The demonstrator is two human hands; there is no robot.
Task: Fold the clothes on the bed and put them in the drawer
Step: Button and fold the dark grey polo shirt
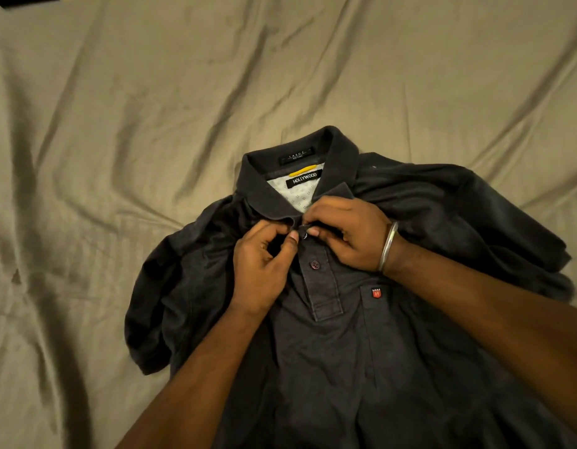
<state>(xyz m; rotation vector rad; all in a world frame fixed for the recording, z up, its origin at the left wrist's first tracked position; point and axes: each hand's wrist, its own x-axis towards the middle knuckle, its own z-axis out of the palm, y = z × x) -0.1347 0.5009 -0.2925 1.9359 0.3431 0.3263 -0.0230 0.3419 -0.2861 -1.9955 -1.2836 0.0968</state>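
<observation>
A dark grey polo shirt point(339, 345) lies face up on the bed, collar pointing away from me, with a small red logo on its chest. Both sleeves are bunched at the sides. My left hand point(264, 264) pinches the left edge of the button placket just below the collar. My right hand point(345, 233), a metal bangle on its wrist, pinches the top button and the placket's right edge. The two hands meet at the top button. A second button below is fastened.
The bed is covered by a wrinkled tan sheet point(151, 108) that spreads to the left and beyond the shirt. A dark object's corner point(24, 0) shows at the top left edge. No drawer is in view.
</observation>
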